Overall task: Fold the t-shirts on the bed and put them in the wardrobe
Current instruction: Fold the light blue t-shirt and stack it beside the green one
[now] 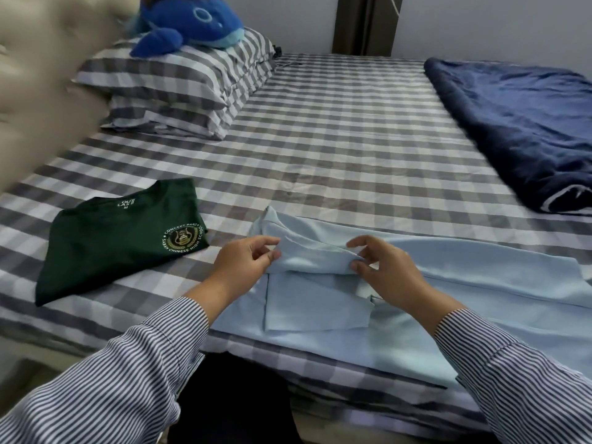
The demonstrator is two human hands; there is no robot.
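Note:
A light blue t-shirt (464, 299) lies spread along the near edge of the bed, with one sleeve folded in over its body. My left hand (246, 261) pinches the shirt's shoulder fold at the left end between thumb and fingers. About a hand's width to the right, my right hand (381, 267) pinches the same fold. A folded dark green t-shirt (112, 241) with a round gold crest lies flat on the bed to the left, apart from both hands.
The checked bed sheet (336, 139) stretches away in front. Two checked pillows (179, 88) with a blue plush toy (192, 24) sit at the far left by a beige headboard (35, 81). A navy duvet (525, 129) lies bunched at the right.

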